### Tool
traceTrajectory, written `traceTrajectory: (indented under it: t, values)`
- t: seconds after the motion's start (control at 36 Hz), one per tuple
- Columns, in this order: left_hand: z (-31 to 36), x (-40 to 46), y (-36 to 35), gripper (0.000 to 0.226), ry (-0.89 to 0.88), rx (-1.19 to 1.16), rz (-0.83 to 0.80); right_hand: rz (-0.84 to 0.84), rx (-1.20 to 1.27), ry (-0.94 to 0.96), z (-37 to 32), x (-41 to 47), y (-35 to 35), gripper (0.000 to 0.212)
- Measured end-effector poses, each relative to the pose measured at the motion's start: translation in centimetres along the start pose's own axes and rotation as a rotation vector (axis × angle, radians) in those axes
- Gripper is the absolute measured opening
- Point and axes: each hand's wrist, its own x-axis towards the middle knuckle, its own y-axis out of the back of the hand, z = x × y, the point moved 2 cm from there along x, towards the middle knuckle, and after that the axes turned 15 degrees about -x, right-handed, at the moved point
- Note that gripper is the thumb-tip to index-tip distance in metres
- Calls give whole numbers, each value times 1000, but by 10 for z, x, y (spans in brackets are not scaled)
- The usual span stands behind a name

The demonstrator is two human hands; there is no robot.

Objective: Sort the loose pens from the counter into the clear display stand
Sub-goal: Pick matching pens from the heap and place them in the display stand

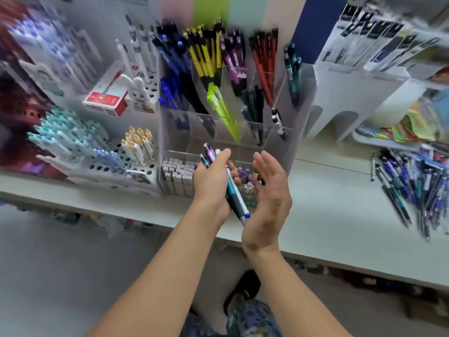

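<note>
My left hand (211, 183) grips a small bundle of pens (234, 190) in front of the clear display stand (300, 110), tips pointing down toward me. One has a teal body with a dark grip, another a pink top. My right hand (269, 193) hovers open just right of the bundle, fingers straight and palm facing left. The stand's tiered compartments hold blue, yellow, purple, red, black and teal pens. A pile of loose pens (413, 186) lies on the white counter (323, 198) at the far right.
Left of the stand, a white perforated holder (104, 166) carries teal and yellow-capped pens. A red-and-white box (107, 99) sits behind it. White card racks (359, 93) with packaged goods stand at the back right. Small grey erasers (178, 175) fill the stand's lowest left bin.
</note>
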Motion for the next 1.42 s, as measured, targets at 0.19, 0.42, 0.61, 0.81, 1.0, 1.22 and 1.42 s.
traceTrajectory:
  t: [0.19,0.42,0.61,0.81,1.0,1.22,1.42]
  values:
    - [20,7,-3,9,6,112,-153,-34,-157,-10,-9,32,-11,41]
    - [65,2,-11,16,30,611,-455,-580,-269,-4,-30,109,-22,11]
    - [80,15,-34,16,4,780,-592,-664,-118,-196,-35,135,-36,15]
    - [93,33,-44,17,228,615,-652,-573,-121,-151,-55,166,-45,9]
    - [113,53,-46,9,191,560,-612,-14,36,155,-105,204,-34,13]
    - [113,67,-48,22,125,477,-602,78,-806,622,-102,219,-67,18]
    - [113,70,-45,23,162,497,-654,-10,-981,539,-87,225,-86,17]
